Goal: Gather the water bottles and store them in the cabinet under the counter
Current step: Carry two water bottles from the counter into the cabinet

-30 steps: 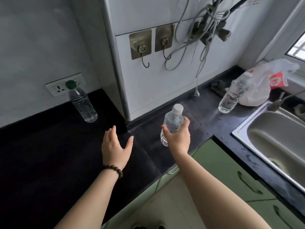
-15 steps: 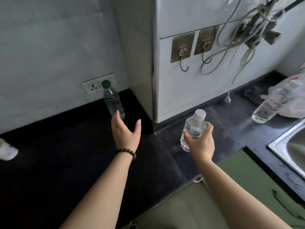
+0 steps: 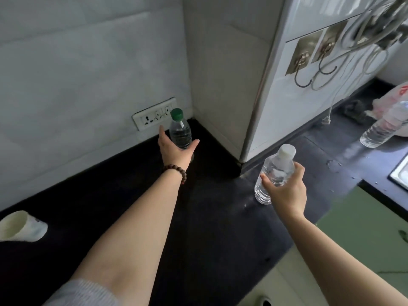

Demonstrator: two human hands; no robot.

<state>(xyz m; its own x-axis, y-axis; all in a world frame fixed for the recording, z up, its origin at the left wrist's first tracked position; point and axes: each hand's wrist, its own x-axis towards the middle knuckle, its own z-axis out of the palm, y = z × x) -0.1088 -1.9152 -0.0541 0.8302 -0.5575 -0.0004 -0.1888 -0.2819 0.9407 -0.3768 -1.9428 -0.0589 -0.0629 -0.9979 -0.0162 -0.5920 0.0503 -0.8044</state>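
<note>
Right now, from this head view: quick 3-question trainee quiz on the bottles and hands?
1. True or false: the right hand grips the white-capped bottle.
2. Which cap colour is on the bottle at the left hand? A red, B green, C blue.
3. Fill in: a third bottle stands on the counter near the plastic ____.

Key: 1 true; 2 B, the green-capped bottle; 3 bag.

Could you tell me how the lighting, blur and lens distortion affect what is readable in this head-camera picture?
Head view: the black counter at left is deep in shadow, so its surface detail is lost; the far clear bottle and plastic bag at right are smeared by motion blur; wide-angle distortion bends the wall corner trim; the green-capped bottle at the left hand and the white-capped bottle in the right hand stay fairly sharp.
</note>
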